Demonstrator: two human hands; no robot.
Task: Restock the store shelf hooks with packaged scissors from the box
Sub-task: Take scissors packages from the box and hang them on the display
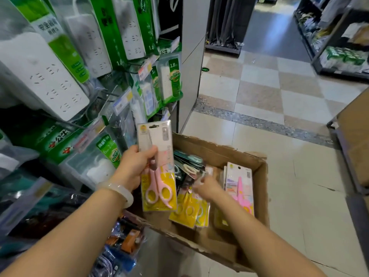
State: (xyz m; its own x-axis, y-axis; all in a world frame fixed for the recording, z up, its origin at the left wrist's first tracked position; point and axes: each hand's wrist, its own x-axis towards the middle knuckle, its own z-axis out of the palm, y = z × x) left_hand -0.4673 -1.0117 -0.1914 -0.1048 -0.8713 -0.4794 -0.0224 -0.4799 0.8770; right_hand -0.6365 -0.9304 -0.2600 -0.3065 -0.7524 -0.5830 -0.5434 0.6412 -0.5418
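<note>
My left hand (135, 166) grips a pack of pink-handled scissors (158, 176) with a yellow and white card, held upright over the left edge of the cardboard box (259, 188). My right hand (206, 187) reaches down into the box, fingers curled among the packs; whether it holds one is unclear because of blur. Inside the box lie several scissor packs: yellow ones (189, 212) at the front, a pink one on a white card (239, 182) leaning at the right, and dark-carded ones (187, 162) at the back.
Shelf hooks at the left carry green-and-white power strip packs (60, 76) with price tags (121, 101). Small packaged goods (123, 242) hang low by the box. Tiled floor (279, 120) opens to the right, with another shelf (339, 48) far right and a cardboard edge (355, 148).
</note>
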